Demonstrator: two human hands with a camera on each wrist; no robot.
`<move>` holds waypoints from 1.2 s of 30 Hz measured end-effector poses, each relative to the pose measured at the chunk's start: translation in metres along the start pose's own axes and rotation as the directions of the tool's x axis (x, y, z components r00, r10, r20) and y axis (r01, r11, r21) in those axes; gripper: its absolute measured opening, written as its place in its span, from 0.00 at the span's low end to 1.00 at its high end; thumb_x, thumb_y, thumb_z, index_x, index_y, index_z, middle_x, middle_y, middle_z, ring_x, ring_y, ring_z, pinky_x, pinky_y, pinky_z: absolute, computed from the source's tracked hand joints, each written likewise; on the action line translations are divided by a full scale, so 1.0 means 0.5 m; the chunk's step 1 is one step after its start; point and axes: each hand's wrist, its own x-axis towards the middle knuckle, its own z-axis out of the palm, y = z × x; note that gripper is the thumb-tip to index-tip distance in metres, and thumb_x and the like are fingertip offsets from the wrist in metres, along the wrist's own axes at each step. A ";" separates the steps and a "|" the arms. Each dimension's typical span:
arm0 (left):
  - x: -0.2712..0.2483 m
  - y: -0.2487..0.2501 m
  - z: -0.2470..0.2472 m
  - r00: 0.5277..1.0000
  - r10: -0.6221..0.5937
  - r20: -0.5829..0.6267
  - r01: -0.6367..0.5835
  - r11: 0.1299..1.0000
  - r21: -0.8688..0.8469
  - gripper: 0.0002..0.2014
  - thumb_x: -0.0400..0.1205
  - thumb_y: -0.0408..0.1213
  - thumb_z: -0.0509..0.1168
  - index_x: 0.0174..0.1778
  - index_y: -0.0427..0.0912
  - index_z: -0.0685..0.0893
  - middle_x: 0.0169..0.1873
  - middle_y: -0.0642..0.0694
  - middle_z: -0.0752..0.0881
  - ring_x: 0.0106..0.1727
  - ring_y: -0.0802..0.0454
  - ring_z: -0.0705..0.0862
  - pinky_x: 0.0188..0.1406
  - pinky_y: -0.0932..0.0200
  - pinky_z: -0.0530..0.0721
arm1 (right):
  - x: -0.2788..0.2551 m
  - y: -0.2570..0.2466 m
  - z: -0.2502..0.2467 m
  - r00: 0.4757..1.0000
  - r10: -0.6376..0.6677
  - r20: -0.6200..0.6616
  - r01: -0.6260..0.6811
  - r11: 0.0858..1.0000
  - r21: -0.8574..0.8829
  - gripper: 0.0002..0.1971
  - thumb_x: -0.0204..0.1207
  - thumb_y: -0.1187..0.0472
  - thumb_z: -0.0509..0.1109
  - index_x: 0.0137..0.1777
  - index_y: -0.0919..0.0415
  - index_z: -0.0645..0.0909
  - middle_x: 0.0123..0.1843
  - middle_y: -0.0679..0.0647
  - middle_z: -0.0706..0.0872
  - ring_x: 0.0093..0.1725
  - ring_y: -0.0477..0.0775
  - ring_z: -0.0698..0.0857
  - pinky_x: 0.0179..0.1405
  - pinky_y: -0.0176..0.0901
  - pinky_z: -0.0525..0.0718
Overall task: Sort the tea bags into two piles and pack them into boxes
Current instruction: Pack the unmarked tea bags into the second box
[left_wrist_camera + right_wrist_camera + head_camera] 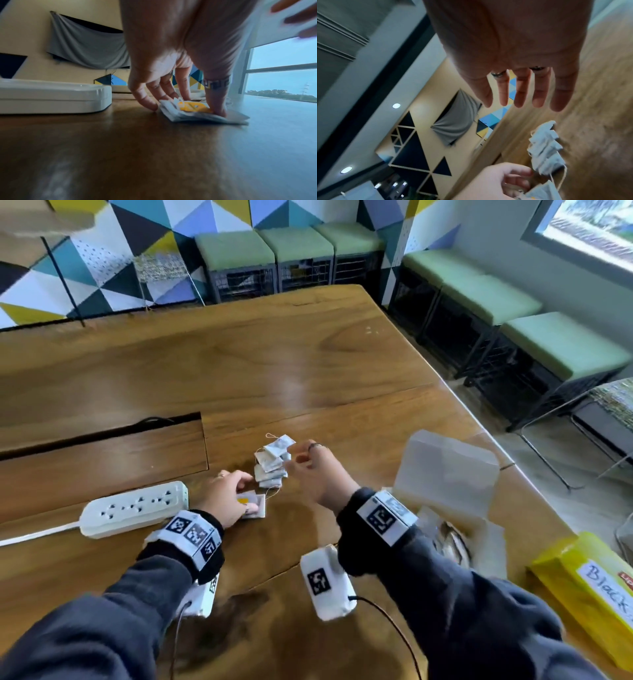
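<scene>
A loose pile of plain white tea bags [272, 465] [546, 147] lies on the wooden table [308, 364]. Just nearer to me sits a small flat stack of tea bags with a yellow tag [255, 505] [197, 112]. My left hand [248, 496] [185, 106] grips that stack, thumb at its left edge and a ringed finger pressing on top. My right hand [301, 460] [522, 105] hovers above the table just right of the white pile, fingers straight and spread, holding nothing.
A white power strip [133, 508] [51, 96] lies left of my left hand. An open white box [445, 470] stands to the right, and a yellow box [589, 587] labelled "Black" sits at the table's right edge. A cable hatch [102, 453] is set into the tabletop.
</scene>
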 end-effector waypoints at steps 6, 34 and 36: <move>-0.017 -0.011 0.002 0.996 -0.015 0.085 0.015 1.000 -0.006 0.17 0.72 0.37 0.74 0.56 0.45 0.81 0.52 0.48 0.83 0.59 0.50 0.80 0.50 0.64 0.71 | 0.117 -0.007 0.079 0.992 0.126 -0.010 -0.121 0.921 -0.370 0.26 0.79 0.55 0.63 0.76 0.52 0.62 0.76 0.56 0.59 0.76 0.64 0.60 0.72 0.59 0.69; -0.076 0.062 -0.028 0.998 -0.020 0.060 0.062 0.501 -0.863 0.09 0.83 0.25 0.58 0.55 0.39 0.78 0.44 0.38 0.83 0.37 0.45 0.82 0.19 0.63 0.82 | -0.082 0.051 -0.134 0.916 0.038 -0.400 0.135 0.909 0.395 0.12 0.75 0.68 0.70 0.43 0.47 0.78 0.46 0.56 0.87 0.38 0.54 0.89 0.36 0.50 0.90; -0.081 0.094 -0.020 0.994 0.054 0.090 0.049 0.516 -0.855 0.12 0.82 0.21 0.57 0.58 0.37 0.76 0.45 0.37 0.82 0.38 0.45 0.81 0.21 0.62 0.84 | -0.122 0.086 -0.180 0.880 -0.026 -0.474 0.152 0.962 0.228 0.11 0.75 0.67 0.71 0.46 0.47 0.79 0.43 0.51 0.88 0.34 0.48 0.88 0.33 0.42 0.89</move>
